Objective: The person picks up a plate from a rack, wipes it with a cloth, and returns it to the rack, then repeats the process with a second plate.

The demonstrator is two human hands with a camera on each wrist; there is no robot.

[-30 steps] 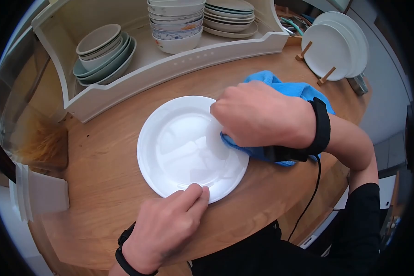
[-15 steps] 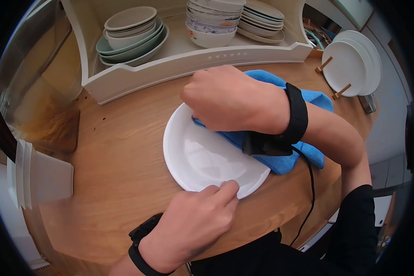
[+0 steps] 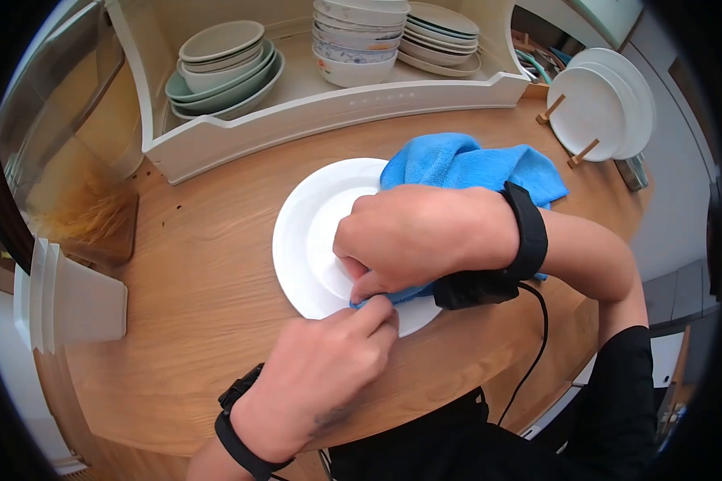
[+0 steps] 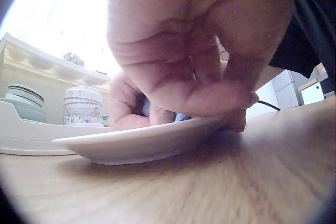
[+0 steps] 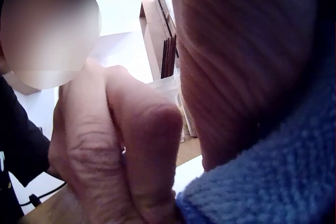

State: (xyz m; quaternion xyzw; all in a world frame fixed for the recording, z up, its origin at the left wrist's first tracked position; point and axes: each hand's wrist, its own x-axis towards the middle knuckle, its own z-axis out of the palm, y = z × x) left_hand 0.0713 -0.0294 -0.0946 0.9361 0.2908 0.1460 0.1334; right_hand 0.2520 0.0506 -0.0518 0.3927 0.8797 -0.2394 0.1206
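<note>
A white plate [image 3: 301, 232] lies on the wooden counter; in the left wrist view its near edge [image 4: 121, 145] looks slightly tilted up. The left hand [image 3: 317, 373] pinches the plate's near rim between thumb and fingers. Over the plate, the right hand [image 3: 429, 236] grips a bunched part of a blue cloth [image 3: 473, 164], close against the left fingertips. The rest of the cloth spreads behind the right hand and past the plate's right side. Blue cloth [image 5: 273, 176] fills the lower right of the right wrist view, under the right palm.
Behind the plate, a cream rack [image 3: 329, 116] holds stacked bowls [image 3: 357, 44] and plates [image 3: 441, 40]. White plates [image 3: 586, 112] stand upright on wooden pegs at the right. White containers [image 3: 88, 301] and a clear box with yellow strands [image 3: 88, 208] are at the left. A black cable [image 3: 544, 345] hangs from the right wrist.
The right hand, gripping the cloth, has moved from the plate's far side toward the near rim, beside the left hand. The left hand keeps its hold on the rim.
</note>
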